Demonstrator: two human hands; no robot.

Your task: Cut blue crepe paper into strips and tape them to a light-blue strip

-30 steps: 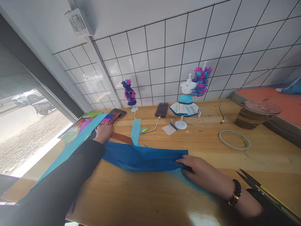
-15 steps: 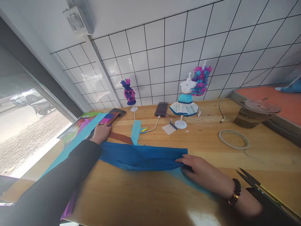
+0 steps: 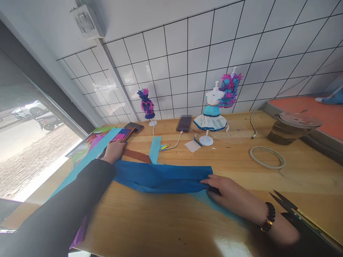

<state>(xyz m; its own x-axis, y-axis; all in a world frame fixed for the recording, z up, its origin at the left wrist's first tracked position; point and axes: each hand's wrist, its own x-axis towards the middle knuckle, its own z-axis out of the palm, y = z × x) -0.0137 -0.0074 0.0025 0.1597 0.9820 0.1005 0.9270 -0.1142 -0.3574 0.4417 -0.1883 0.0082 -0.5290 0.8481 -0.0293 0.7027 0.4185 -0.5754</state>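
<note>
A long dark blue strip (image 3: 160, 177) of thin cloth or paper lies crosswise before me, slightly creased. My right hand (image 3: 225, 194) pinches its right end between thumb and fingers. A light blue strip (image 3: 211, 204) runs beneath that hand toward the lower right. My left hand (image 3: 114, 150) is at the stack of coloured sheets (image 3: 98, 142), just beyond the blue strip's left end. Its fingers are curled and partly hidden, and what they hold is unclear. A brown strip (image 3: 136, 155) lies beside it, near a folded light blue piece (image 3: 154, 149).
Black-bladed scissors (image 3: 288, 205) lie beside my right wrist. A tape ring (image 3: 267, 157) and a lidded cup (image 3: 292, 128) stand right. Dressed miniature mannequins, one in a white-and-blue dress (image 3: 210, 119), stand along the tiled wall. A phone (image 3: 135, 127) and a cable (image 3: 175, 144) lie at the back.
The right end of the blue strip has shifted very slightly left. Both hands keep nearly the same places, and the view has tilted a little.
</note>
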